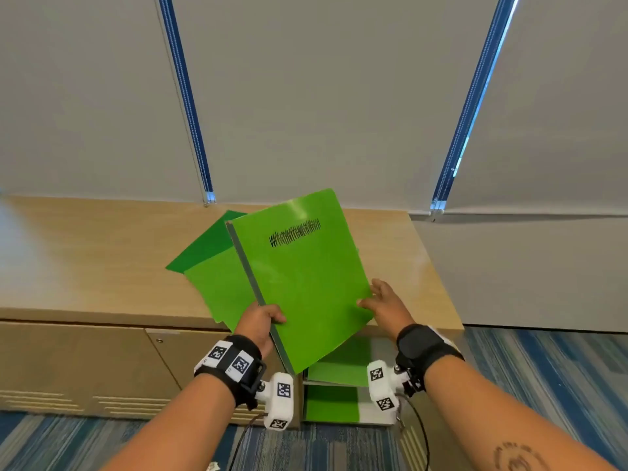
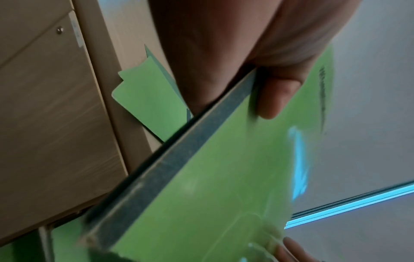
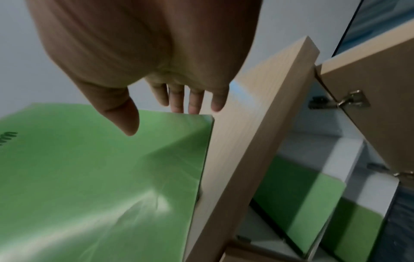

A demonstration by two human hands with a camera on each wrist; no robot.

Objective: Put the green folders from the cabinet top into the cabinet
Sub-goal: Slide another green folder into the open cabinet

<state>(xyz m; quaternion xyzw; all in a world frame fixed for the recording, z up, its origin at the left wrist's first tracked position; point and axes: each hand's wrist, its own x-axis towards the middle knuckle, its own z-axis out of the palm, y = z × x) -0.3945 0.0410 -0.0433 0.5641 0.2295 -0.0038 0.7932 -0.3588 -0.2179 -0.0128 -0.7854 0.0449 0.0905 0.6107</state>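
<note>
A bright green folder (image 1: 306, 283) with a black scribble and a grey spine is lifted, tilted, above the front edge of the wooden cabinet top (image 1: 102, 260). My left hand (image 1: 266, 317) grips its spine, thumb on the cover (image 2: 275, 99). My right hand (image 1: 380, 300) is at the folder's right edge with its fingers straight (image 3: 190, 101) and its thumb just over the cover (image 3: 89, 177). Two more green folders (image 1: 217, 266) lie overlapping on the cabinet top behind it. Below, the open compartment holds green folders (image 1: 339, 368) on its shelves.
The cabinet door (image 3: 369, 88) on the right stands open on metal hinges. To the left, the cabinet doors (image 1: 68, 362) are closed. Grey blinds (image 1: 306, 96) hang behind the cabinet top. Striped blue carpet (image 1: 543, 368) covers the floor.
</note>
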